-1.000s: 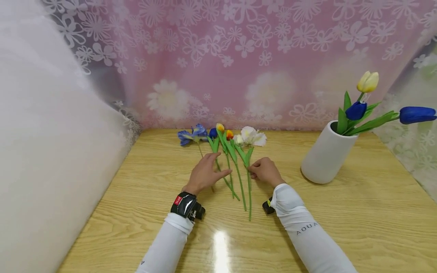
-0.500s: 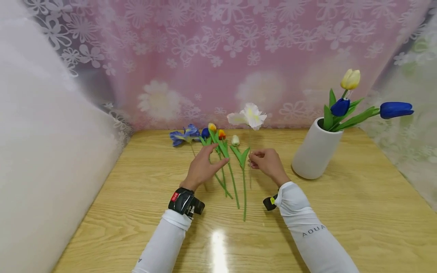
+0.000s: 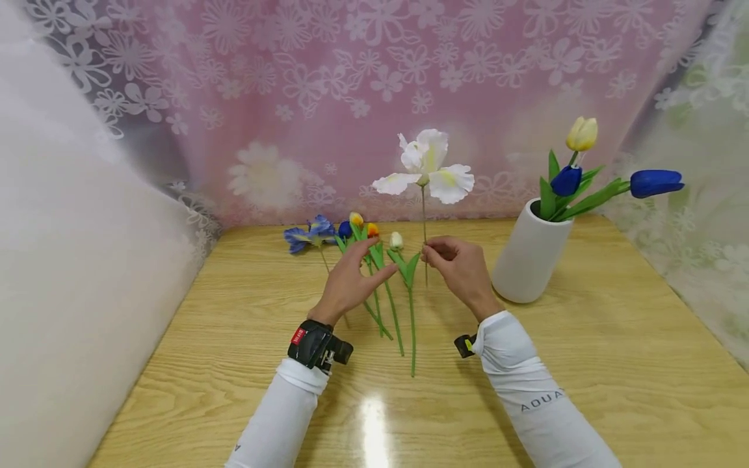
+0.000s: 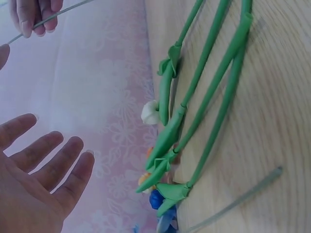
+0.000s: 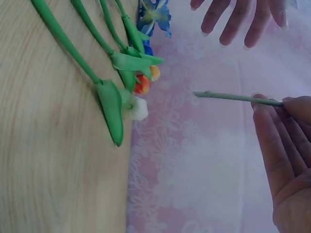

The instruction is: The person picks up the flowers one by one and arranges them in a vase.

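My right hand (image 3: 459, 270) pinches the thin stem of a white iris (image 3: 430, 166), which stands upright above the table. In the right wrist view the stem's lower end (image 5: 223, 96) sticks out past the thumb and fingertips. My left hand (image 3: 351, 279) hovers over the lying flowers with fingers spread, holding nothing; the left wrist view shows its palm (image 4: 29, 184) apart from them. Below lie a white tulip (image 3: 396, 241), an orange tulip (image 3: 372, 230), a yellow-orange tulip (image 3: 355, 219), a blue tulip (image 3: 344, 229) and a blue iris (image 3: 313, 234).
Right of my right hand, a white vase (image 3: 529, 257) stands on the wooden table (image 3: 234, 364). It holds a cream tulip (image 3: 582, 134) and two blue tulips (image 3: 655, 184). A pink floral curtain (image 3: 328, 117) hangs behind the table.
My right hand has lifted the white iris off the table, and its bloom has risen upright. My left hand stays spread over the other flowers. The head view has shifted slightly.
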Tool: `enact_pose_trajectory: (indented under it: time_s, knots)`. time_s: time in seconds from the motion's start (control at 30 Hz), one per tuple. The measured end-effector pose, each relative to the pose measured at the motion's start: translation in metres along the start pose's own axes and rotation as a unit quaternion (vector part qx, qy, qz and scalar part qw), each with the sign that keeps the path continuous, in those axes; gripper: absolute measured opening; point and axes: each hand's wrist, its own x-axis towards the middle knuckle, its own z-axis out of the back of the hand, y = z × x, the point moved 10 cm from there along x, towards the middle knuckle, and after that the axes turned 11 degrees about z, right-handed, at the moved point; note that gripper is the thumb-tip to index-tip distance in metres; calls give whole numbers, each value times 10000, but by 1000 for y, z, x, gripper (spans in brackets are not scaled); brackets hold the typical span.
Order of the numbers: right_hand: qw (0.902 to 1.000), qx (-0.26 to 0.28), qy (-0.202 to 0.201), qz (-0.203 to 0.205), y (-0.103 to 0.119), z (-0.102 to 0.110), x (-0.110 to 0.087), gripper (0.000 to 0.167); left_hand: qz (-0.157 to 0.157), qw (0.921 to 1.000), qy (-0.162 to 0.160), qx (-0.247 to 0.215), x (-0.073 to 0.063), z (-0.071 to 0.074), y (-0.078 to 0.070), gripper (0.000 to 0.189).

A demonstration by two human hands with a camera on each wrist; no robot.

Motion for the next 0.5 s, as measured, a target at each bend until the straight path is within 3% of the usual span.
enact_pose_trajectory:
  time_s: [0.2, 0.5]
  knots:
    - [9973, -593, -281, 331, 16, 19, 2, 18, -101, 9999, 20, 72, 2, -2, -11, 76]
    - [9928, -927, -753, 107, 25, 52, 3, 25, -283, 9995, 65, 147, 7, -4, -28, 77]
